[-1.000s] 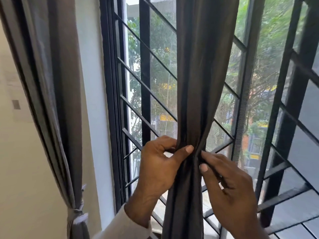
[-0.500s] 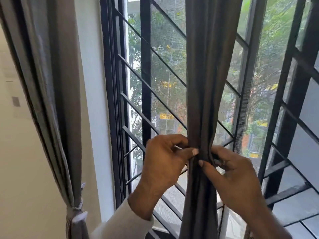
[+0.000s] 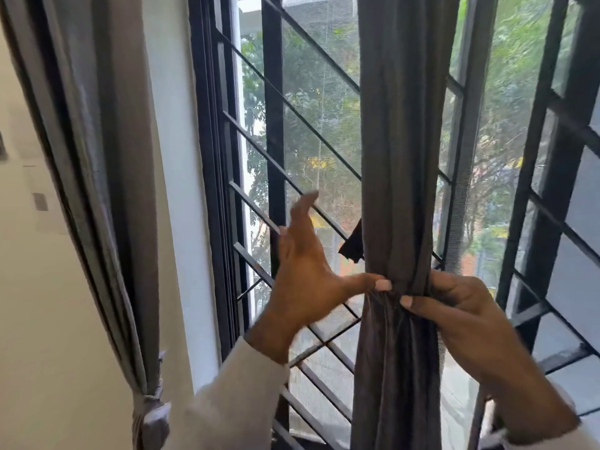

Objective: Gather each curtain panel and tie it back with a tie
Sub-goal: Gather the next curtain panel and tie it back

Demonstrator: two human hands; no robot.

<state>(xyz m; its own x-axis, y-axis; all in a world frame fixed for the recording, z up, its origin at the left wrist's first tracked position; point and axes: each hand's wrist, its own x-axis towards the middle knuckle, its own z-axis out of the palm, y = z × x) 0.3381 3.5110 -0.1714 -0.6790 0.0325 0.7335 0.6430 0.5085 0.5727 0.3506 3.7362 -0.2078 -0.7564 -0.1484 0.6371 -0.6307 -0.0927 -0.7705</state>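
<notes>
The dark curtain [image 3: 401, 157] hung gathered into a narrow column in front of the window grille [image 3: 311, 131], pinched in at mid-height. The right hand [image 3: 461, 316] gripped the bunched cloth at that waist, fingers curled round its right side and thumb pressed across the front. The left hand [image 3: 308, 274] was released, fingers spread and blurred, with only its thumb tip touching the curtain's left edge. A short dark strip of cloth [image 3: 352, 243], possibly the end of a tie, stuck out just left of the curtain above the thumb; whether it was fastened could not be told. The curtain hid the grille bars behind it. At far left a second, grey curtain [image 3: 107, 190] hung against the wall [image 3: 172, 157], bound low by a tie [image 3: 152, 407].
</notes>
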